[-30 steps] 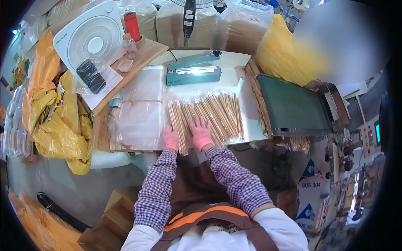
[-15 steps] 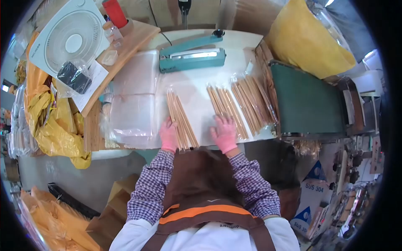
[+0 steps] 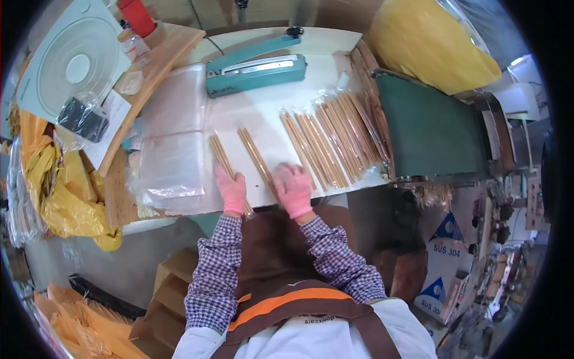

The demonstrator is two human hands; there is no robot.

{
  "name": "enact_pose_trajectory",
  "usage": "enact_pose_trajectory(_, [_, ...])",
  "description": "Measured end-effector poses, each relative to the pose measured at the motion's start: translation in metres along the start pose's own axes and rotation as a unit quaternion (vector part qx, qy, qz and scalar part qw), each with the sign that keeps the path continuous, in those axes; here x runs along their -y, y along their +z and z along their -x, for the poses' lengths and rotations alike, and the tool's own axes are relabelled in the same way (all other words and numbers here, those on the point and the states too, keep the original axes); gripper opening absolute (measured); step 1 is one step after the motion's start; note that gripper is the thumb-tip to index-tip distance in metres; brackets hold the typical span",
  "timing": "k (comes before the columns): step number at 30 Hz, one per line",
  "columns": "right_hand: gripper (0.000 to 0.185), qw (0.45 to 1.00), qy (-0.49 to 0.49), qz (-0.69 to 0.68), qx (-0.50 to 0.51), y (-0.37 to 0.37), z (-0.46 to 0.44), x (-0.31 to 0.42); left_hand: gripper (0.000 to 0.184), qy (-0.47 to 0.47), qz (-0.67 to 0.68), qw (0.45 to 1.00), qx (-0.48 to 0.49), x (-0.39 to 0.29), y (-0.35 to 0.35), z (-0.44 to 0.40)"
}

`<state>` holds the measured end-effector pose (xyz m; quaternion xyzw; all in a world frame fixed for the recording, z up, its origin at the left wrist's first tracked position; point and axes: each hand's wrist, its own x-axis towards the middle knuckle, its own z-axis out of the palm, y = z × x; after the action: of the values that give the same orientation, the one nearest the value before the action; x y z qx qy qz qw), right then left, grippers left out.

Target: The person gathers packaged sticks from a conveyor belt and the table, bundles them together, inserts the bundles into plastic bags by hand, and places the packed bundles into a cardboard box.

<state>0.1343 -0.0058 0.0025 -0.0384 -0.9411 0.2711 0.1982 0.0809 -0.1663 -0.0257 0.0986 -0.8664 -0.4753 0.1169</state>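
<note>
Two slim bundles of thin light-brown sticks lie on the white worktable in front of me. My left hand (image 3: 231, 190), in a pink glove, is closed around the lower part of the left bundle of sticks (image 3: 220, 152). My right hand (image 3: 293, 190), gloved the same way and slightly blurred, has its thumb side against the lower end of the other bundle of sticks (image 3: 254, 152); its fingers are bent. To the right, several clear-wrapped packs of sticks (image 3: 335, 134) lie side by side, slanting.
A teal bag sealer (image 3: 257, 75) stands at the back. Stacked clear plastic bags (image 3: 170, 161) lie left, beside a wooden shelf (image 3: 158, 66) with a fan (image 3: 76, 69). A dark green surface (image 3: 430, 128) and a yellow sack (image 3: 433, 45) are at right.
The loose sticks between my hands are now split into two bundles. My right hand has moved left, from the wrapped packs to the right-hand bundle. The camera view has shifted a little.
</note>
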Motion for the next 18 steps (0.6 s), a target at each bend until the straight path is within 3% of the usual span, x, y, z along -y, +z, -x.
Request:
enact_pose_trajectory(2, [0.031, 0.993, 0.035, 0.096, -0.066, -0.014, -0.007, -0.024, 0.057, 0.035, -0.037, 0.999, -0.011, -0.007, 0.012, 0.003])
enact_pose_trajectory(3, [0.033, 0.988, 0.083, 0.127, 0.016, -0.011, -0.004, -0.042, 0.058, 0.037, -0.046, 0.998, 0.001, -0.009, 0.018, 0.005])
enact_pose_trajectory(7, [0.040, 0.989, 0.009, 0.148, 0.024, -0.007, 0.007, -0.029, 0.060, 0.058, -0.125, 0.988, 0.061, -0.015, 0.036, 0.009])
enact_pose_trajectory(8, [0.041, 0.987, 0.027, 0.121, 0.102, -0.009, 0.008, -0.019, 0.059, 0.064, -0.152, 0.984, 0.064, -0.020, 0.038, 0.011])
enact_pose_trajectory(10, [0.042, 0.979, -0.067, 0.012, 0.192, -0.011, 0.012, 0.000, 0.057, 0.071, -0.215, 0.974, 0.024, -0.047, 0.039, 0.021])
enact_pose_trajectory(14, [0.040, 0.987, 0.088, 0.133, 0.017, -0.015, -0.007, -0.034, 0.050, 0.088, -0.253, 0.963, -0.004, -0.036, 0.047, 0.018])
enact_pose_trajectory(18, [0.040, 0.989, 0.036, 0.134, 0.046, -0.019, -0.007, -0.058, 0.046, 0.129, -0.310, 0.942, 0.017, -0.029, 0.044, 0.019])
